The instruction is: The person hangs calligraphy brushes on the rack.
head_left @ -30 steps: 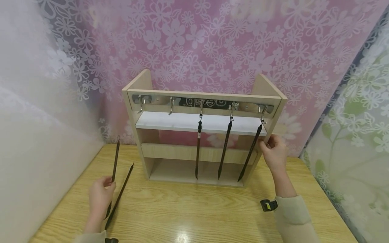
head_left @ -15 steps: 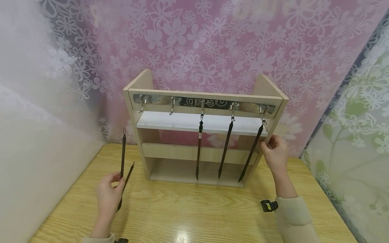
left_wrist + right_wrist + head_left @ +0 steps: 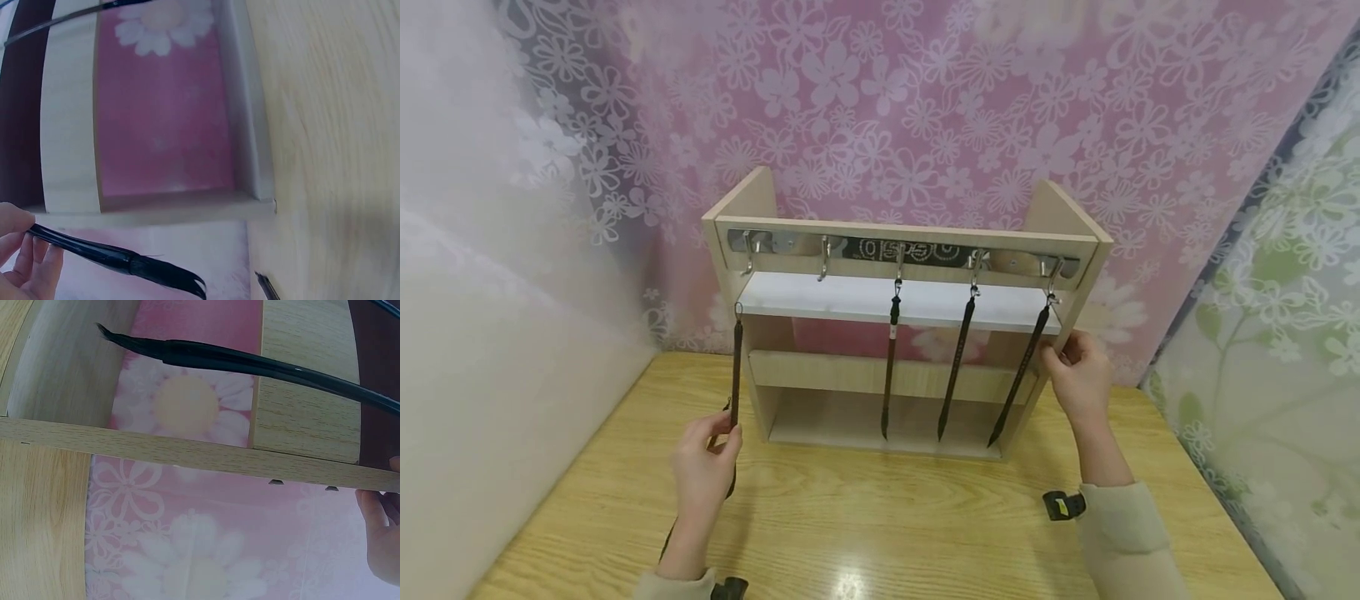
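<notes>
My left hand (image 3: 703, 467) pinches a dark calligraphy brush (image 3: 737, 367) at its lower handle. The brush stands nearly upright by the left side of a pale wooden rack (image 3: 805, 421), loop at the top. Its black bristles (image 3: 165, 273) point away from the fingers in the left wrist view. My right hand (image 3: 1081, 379) grips the rack's right side panel, thumb at the front edge; its fingertips are partly hidden. Three brushes hang from the rack's hooks: one at the middle (image 3: 890, 367), one right of it (image 3: 957, 367), one far right (image 3: 1019, 375).
Two hooks at the left, the outer hook (image 3: 747, 254) and its neighbour (image 3: 824, 258), carry nothing. Another brush (image 3: 267, 285) lies on the wooden table (image 3: 850, 517), mostly hidden behind my left hand in the head view. A floral backdrop (image 3: 865, 108) stands behind the rack.
My left hand has lifted the brush and carried it rightward, up to the rack's left side. The right hand has stayed on the side panel.
</notes>
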Demonstrator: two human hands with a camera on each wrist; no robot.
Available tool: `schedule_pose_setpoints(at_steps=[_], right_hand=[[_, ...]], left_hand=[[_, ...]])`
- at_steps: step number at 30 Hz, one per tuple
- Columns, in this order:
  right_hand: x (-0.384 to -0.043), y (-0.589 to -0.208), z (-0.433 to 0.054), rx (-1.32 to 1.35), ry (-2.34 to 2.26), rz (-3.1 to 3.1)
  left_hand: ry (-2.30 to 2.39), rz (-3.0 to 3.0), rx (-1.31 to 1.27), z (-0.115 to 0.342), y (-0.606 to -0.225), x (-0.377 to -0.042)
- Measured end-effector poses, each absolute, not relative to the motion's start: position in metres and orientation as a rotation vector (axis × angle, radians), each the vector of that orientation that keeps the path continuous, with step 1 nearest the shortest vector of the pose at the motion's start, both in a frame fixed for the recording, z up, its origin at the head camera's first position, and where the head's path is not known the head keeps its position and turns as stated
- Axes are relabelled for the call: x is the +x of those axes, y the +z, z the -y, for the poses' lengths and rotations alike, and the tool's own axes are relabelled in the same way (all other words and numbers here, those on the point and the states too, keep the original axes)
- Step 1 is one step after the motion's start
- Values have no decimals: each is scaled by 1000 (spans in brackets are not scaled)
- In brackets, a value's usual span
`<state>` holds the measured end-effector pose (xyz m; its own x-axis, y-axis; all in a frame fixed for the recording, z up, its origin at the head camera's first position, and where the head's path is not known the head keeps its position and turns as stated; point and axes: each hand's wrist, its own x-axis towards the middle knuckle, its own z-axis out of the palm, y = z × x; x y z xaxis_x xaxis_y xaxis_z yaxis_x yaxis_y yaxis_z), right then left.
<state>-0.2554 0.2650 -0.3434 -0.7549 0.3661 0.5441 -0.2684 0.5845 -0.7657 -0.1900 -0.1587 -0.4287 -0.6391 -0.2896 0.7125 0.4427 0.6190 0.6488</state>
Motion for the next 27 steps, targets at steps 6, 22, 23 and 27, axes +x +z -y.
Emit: schedule_pose_setpoints(at_steps=[6,22,23,27], right_hand=[[-255,-342,-264,-48,1200,2104],[-255,-342,-261,-99,1279,2092],[-256,-342,-261,-103,1293,2090],[-257,-343,-261,-117,1321,2092]], left_hand=[[-1147,1935,-205,143,-423,-193],[-1265,1871,-268,95,-378,-179],[-1277,1868,-266,93,-376,-180],[-1311,1852,-274,86,-374,-181]])
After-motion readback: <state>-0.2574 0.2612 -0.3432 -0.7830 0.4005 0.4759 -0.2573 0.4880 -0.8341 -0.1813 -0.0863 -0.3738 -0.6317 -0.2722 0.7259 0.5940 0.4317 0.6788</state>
